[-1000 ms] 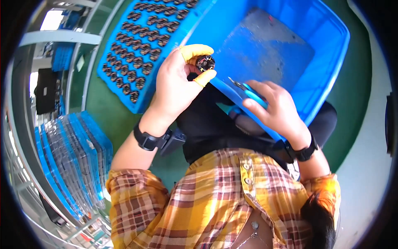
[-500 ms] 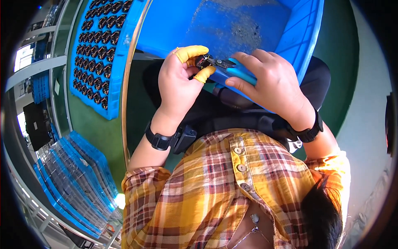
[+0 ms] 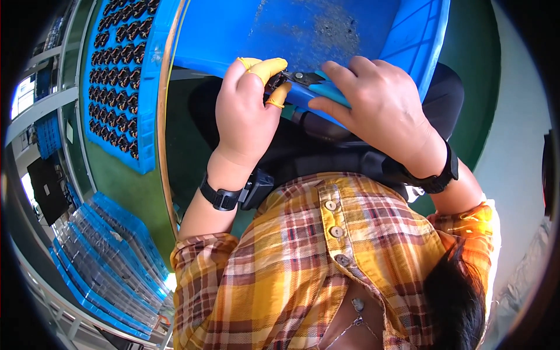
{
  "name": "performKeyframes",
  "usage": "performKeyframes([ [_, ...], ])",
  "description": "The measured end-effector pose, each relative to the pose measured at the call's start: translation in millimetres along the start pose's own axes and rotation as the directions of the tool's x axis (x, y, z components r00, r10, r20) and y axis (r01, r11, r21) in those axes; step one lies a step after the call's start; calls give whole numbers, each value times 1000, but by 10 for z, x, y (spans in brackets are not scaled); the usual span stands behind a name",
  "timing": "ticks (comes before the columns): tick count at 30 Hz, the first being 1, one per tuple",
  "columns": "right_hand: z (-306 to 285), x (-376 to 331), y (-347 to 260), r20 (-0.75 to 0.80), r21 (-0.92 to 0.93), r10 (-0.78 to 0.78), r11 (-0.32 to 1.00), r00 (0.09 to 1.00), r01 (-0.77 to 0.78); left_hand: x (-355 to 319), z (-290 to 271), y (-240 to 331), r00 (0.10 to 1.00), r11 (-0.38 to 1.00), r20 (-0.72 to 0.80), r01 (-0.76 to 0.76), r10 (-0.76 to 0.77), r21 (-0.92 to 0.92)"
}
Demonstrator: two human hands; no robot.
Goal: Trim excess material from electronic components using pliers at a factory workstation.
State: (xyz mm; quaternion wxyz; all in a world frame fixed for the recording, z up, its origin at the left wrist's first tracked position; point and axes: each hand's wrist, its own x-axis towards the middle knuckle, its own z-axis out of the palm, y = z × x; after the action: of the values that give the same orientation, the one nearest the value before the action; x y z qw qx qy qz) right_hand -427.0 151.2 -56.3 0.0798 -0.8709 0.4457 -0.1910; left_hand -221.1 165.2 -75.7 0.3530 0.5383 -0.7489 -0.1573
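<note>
Between the thumb and fingers of my left hand (image 3: pixel 248 114), which wear yellow finger cots, is a small dark part (image 3: pixel 274 81) with reddish bits; much of it is hidden by the fingers. My right hand (image 3: pixel 382 105) is closed around a pair of cutting pliers (image 3: pixel 329 90) with blue handles. The pliers' jaws point left and meet the edge of the small part. Whether the jaws are closed on it I cannot tell. Both hands are above the near rim of a large blue bin (image 3: pixel 210 65), whose floor carries scattered small clippings (image 3: pixel 335 32).
On the green tabletop (image 3: pixel 125 178) at my left lies a blue tray (image 3: pixel 147 111) with rows of similar dark parts. Nearer to me is a stack of clear and blue trays (image 3: pixel 111 256). The table's wooden edge (image 3: pixel 165 175) runs beside my left arm.
The view has shifted, so the tray and bin appear farther left. My left hand has turned the small part, its fingers folding more over it. The pliers stay at the part.
</note>
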Motion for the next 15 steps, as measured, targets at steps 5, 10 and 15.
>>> performKeyframes([
  [5,-19,36,6,85,-110,-14,994,996,23,18,38,-26,998,999,57,32,-34,35],
  [10,42,51,87,77,-73,-4,997,997,10,45,88,-76,994,996,78,84,-83,-10],
  [15,148,28,174,1,125,48,991,999,-48,94,158,-121,981,942,29,194,-193,-273],
])
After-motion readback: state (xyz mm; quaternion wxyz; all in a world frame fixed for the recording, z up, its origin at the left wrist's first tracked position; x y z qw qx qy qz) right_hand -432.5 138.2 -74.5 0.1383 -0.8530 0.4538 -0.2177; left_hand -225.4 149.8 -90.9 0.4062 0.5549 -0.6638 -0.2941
